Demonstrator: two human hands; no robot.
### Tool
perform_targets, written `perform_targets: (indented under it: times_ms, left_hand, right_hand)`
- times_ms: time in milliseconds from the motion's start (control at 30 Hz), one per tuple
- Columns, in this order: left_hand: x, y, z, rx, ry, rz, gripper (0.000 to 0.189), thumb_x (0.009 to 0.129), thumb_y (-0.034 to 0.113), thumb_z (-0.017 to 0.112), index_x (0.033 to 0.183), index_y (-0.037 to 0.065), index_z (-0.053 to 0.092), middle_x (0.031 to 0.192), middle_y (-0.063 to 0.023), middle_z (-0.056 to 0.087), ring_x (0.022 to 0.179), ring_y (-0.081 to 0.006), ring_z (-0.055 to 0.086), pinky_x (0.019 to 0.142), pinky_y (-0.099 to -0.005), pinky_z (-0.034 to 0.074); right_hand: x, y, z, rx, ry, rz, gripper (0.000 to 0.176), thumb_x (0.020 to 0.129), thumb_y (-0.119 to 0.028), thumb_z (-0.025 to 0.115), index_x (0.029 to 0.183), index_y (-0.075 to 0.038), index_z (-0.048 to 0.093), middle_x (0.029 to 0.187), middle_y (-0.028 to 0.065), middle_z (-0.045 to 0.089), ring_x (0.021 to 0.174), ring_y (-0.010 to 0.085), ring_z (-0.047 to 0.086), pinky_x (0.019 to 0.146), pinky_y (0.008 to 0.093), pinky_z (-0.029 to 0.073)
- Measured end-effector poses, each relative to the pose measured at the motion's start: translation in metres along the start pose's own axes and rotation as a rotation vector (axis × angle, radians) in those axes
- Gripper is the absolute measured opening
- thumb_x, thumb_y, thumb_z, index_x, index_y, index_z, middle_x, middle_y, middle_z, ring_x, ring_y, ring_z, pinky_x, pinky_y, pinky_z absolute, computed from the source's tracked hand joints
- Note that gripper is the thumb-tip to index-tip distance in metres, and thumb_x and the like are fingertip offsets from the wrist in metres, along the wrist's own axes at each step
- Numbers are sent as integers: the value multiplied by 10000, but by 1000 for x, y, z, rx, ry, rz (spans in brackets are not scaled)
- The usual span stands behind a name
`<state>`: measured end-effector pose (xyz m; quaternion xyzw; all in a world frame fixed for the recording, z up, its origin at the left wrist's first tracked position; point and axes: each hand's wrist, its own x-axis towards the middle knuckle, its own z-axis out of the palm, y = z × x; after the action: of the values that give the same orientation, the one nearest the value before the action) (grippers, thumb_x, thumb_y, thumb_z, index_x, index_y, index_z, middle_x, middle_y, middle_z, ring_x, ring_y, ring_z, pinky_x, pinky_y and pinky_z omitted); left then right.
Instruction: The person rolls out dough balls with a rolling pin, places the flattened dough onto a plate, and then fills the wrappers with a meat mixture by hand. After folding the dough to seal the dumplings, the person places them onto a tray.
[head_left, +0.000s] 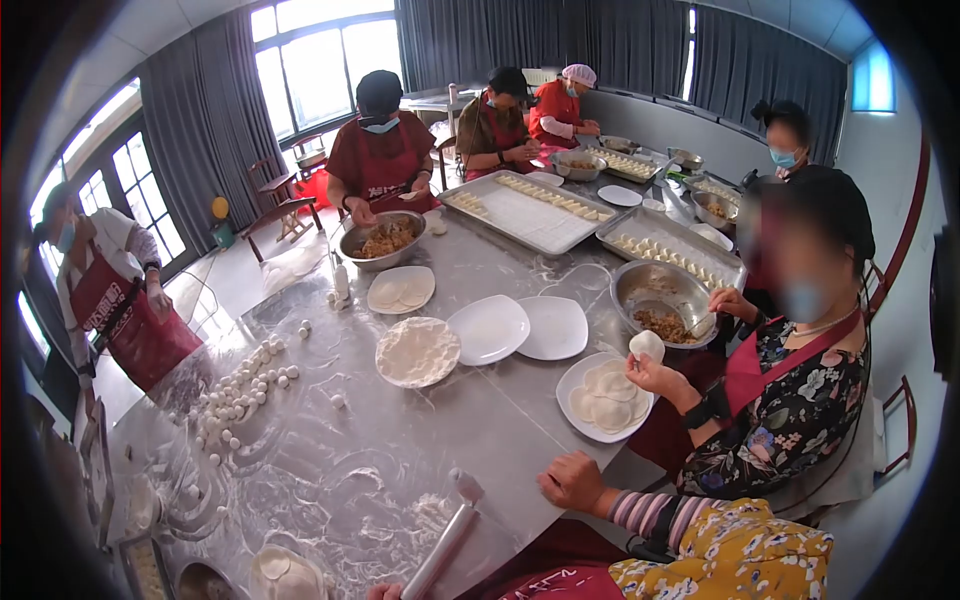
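Observation:
At the bottom edge, my left hand [384, 592] is mostly out of view; its visible fingers are against the lower end of a rolling pin [442, 548], which slants up over the floury tabletop. My right hand [575, 482] is by the table's near edge, fingers curled into a loose fist, with nothing visible in it. A stack of round dough wrappers [285, 575] lies left of the rolling pin. Beyond my right hand, a white plate [568, 405] bears more wrappers [608, 396]. Small dough balls [245, 385] are scattered on the left of the table.
A bowl of flour [418, 351] and white plates [488, 330] stand mid-table. A co-worker at right holds a wrapper [647, 346] beside a metal bowl of filling [665, 300]. Several others work around the table near trays of dumplings [530, 215]. Another person stands at left.

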<state>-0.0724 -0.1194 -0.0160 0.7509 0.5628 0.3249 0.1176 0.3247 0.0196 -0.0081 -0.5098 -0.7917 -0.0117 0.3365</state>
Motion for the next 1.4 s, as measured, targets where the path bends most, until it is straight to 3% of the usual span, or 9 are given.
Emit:
perform_targets:
  times_ms: [167,533,667,767,1400]
  left_hand:
    - [4,7,-3,-17,-28,-95,298,778,178,745,979,17,594,877,-195,562,713,-381,551,635,-458,463]
    - [5,11,-2,17,141,16,326,722,198,819,911,30,614,792,-135,553,627,-306,554,545,-403,458]
    - [2,18,-3,35,168,-74,318,718,198,819,904,34,619,772,-121,551,624,-293,553,545,-400,458]
    - [5,17,0,108,211,0,329,695,191,832,902,40,626,748,-106,554,598,-276,543,539,-401,457]
    - [9,36,-11,124,168,-57,378,654,246,855,893,66,623,745,-123,559,617,-334,551,554,-441,458]
  right_hand:
    - [-3,3,5,-6,12,-4,280,799,-212,656,577,-98,528,595,99,541,546,310,555,552,422,428]
    - [-1,1,0,-23,83,-41,295,808,-216,656,580,-87,521,592,110,537,545,319,553,544,426,428]
    - [-7,2,-1,-6,128,-30,295,812,-213,658,591,-81,514,592,114,535,548,325,549,547,431,427]
    - [-4,2,-1,10,156,5,292,814,-214,661,601,-79,514,596,117,533,549,329,544,551,436,427]
    - [0,-9,-15,-37,102,25,297,776,-211,691,580,-91,503,589,90,527,531,303,548,521,407,430]
